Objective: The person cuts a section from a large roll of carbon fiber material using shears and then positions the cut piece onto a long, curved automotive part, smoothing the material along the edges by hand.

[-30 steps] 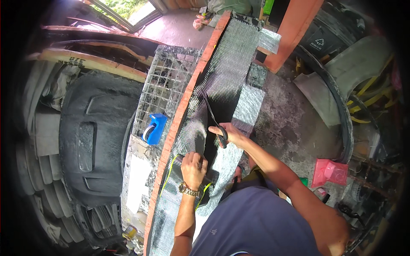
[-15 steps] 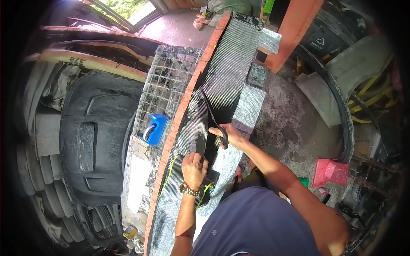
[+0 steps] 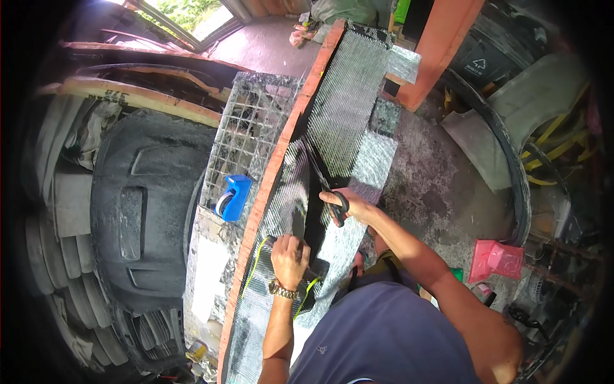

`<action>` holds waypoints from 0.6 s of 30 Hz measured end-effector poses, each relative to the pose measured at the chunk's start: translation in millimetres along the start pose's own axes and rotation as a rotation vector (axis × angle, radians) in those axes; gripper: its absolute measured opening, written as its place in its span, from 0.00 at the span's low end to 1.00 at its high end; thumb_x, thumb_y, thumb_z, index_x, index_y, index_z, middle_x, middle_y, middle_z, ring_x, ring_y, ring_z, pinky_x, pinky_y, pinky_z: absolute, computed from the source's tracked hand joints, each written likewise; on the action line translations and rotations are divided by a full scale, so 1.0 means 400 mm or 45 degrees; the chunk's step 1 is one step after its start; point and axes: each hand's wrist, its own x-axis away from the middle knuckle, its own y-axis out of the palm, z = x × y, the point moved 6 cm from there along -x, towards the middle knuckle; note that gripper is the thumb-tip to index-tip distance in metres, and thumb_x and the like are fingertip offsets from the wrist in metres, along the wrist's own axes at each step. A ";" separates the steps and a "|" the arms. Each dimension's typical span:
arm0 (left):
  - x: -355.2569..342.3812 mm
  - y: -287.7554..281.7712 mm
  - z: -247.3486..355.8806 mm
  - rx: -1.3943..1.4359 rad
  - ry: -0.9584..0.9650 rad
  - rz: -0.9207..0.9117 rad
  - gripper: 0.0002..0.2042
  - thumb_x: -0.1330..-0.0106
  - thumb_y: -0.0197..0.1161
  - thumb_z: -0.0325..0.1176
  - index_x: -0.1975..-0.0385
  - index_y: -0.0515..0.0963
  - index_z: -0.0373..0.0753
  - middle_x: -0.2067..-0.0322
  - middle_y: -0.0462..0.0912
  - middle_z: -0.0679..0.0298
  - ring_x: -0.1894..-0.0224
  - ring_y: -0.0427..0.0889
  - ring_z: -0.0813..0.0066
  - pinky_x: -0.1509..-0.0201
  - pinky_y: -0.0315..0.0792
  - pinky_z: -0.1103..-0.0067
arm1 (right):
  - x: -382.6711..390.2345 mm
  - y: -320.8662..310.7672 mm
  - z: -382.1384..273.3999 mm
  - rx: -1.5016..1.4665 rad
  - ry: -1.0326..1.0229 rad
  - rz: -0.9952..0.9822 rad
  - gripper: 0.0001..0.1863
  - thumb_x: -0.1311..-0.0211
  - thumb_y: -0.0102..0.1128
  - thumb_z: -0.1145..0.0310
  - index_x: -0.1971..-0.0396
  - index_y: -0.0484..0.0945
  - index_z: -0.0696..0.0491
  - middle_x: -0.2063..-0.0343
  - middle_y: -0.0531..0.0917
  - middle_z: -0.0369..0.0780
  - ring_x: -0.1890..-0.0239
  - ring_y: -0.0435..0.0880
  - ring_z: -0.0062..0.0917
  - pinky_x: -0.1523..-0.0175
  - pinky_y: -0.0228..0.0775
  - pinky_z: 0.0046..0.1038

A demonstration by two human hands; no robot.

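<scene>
At the frame's centre, a sheet of woven carbon-fibre cloth (image 3: 345, 109) on the long table (image 3: 256, 211) is being cut with scissors (image 3: 326, 185) gripped closed-fisted by the right hand (image 3: 352, 206), while it is being pinned flat by the left hand (image 3: 289, 253), apparently pinching its edge, so steady tension is being called for next.

bright daylight enters from the window (image 3: 192, 16) at the far left, glaring off the woven sheet (image 3: 348, 96); the left side lies in deep shadow, edges bend and darken to black, the centre stays sharp
</scene>
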 end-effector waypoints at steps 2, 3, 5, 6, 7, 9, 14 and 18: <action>-0.001 -0.006 0.004 0.020 -0.004 0.033 0.12 0.48 0.65 0.24 0.79 0.65 0.36 0.78 0.68 0.55 0.73 0.71 0.54 0.68 0.67 0.64 | -0.014 -0.010 -0.016 0.021 -0.027 0.009 0.30 0.42 0.62 0.35 0.79 0.70 0.49 0.87 0.74 0.35 0.86 0.78 0.22 0.83 0.66 0.24; -0.002 -0.008 0.008 0.014 0.001 0.035 0.12 0.48 0.65 0.24 0.79 0.64 0.36 0.78 0.68 0.55 0.73 0.71 0.54 0.68 0.67 0.64 | -0.023 -0.014 -0.019 0.027 -0.043 0.013 0.30 0.43 0.62 0.35 0.79 0.70 0.49 0.87 0.74 0.35 0.86 0.79 0.22 0.83 0.66 0.23; -0.005 -0.013 0.013 0.002 0.012 0.039 0.12 0.47 0.65 0.24 0.79 0.64 0.36 0.79 0.68 0.55 0.74 0.70 0.54 0.68 0.66 0.63 | -0.034 -0.020 -0.020 0.026 -0.062 0.040 0.30 0.43 0.63 0.36 0.79 0.70 0.49 0.87 0.73 0.34 0.86 0.79 0.22 0.83 0.66 0.23; 0.000 -0.011 0.009 -0.015 0.007 0.022 0.11 0.48 0.65 0.24 0.78 0.65 0.36 0.77 0.69 0.56 0.72 0.71 0.54 0.67 0.67 0.64 | -0.036 -0.019 -0.024 0.020 -0.065 0.059 0.30 0.43 0.64 0.36 0.80 0.69 0.49 0.87 0.73 0.34 0.86 0.79 0.21 0.83 0.66 0.22; 0.006 -0.007 0.003 -0.032 0.003 0.006 0.11 0.49 0.66 0.25 0.77 0.67 0.37 0.76 0.71 0.57 0.71 0.72 0.55 0.66 0.68 0.64 | -0.038 -0.018 -0.026 0.015 -0.068 0.078 0.29 0.43 0.64 0.37 0.80 0.69 0.49 0.87 0.73 0.33 0.86 0.79 0.21 0.83 0.66 0.22; 0.012 -0.006 0.000 -0.051 -0.001 -0.007 0.10 0.50 0.66 0.25 0.77 0.68 0.38 0.75 0.72 0.58 0.70 0.73 0.56 0.65 0.69 0.64 | -0.042 -0.016 -0.031 0.008 -0.105 0.065 0.29 0.43 0.65 0.38 0.80 0.69 0.50 0.87 0.73 0.33 0.86 0.79 0.21 0.83 0.67 0.21; -0.003 -0.018 0.014 0.005 0.018 0.048 0.12 0.46 0.64 0.24 0.79 0.64 0.36 0.79 0.68 0.55 0.74 0.70 0.53 0.68 0.66 0.63 | -0.052 -0.019 -0.035 -0.041 -0.162 0.080 0.28 0.43 0.67 0.40 0.80 0.69 0.50 0.87 0.73 0.32 0.87 0.79 0.20 0.83 0.68 0.22; 0.006 -0.011 0.005 -0.025 0.000 0.023 0.12 0.47 0.65 0.24 0.78 0.65 0.37 0.78 0.69 0.56 0.73 0.71 0.55 0.68 0.67 0.63 | -0.054 -0.019 -0.031 -0.068 -0.176 0.109 0.28 0.44 0.69 0.40 0.80 0.69 0.50 0.87 0.73 0.32 0.88 0.78 0.19 0.84 0.67 0.21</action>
